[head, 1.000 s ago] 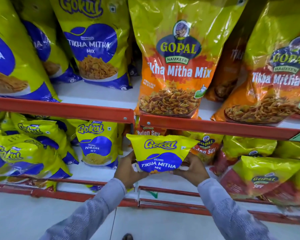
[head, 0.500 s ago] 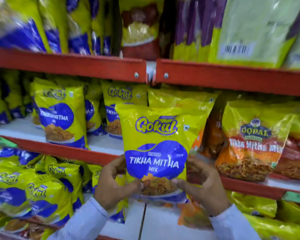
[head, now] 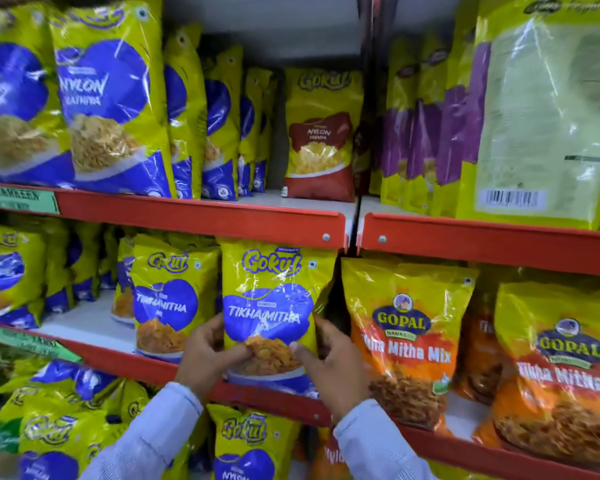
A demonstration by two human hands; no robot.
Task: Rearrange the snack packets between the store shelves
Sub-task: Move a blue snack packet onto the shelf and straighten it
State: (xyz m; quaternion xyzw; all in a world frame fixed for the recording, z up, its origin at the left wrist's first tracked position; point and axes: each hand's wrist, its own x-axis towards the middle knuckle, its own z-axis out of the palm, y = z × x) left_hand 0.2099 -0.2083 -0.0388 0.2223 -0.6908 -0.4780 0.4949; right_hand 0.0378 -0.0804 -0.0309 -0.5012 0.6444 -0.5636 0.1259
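Note:
I hold a yellow and blue Gokul Tikha Mitha packet [head: 272, 299] upright at the front of the middle shelf [head: 94, 325]. My left hand [head: 207, 356] grips its lower left edge. Its lower right edge is gripped by my right hand [head: 333, 365]. The packet's top reaches the red lip of the shelf above [head: 201, 216]. A matching Gokul Tikha Mitha packet [head: 168, 299] stands just to its left. Orange Gopal Tikha Mitha Mix packets [head: 407, 337] stand to its right.
The top shelf holds Gokul Nylon packets [head: 108, 105], a red Gokul packet [head: 321, 140] and purple-backed packets [head: 541, 116]. More Gokul packets [head: 252, 441] lie on the lowest shelf. A dark gap and red upright split the left and right shelf bays [head: 352, 233].
The packet rose from the lower shelf to the middle shelf level with both hands still on it. My view tilted up, revealing the top shelf.

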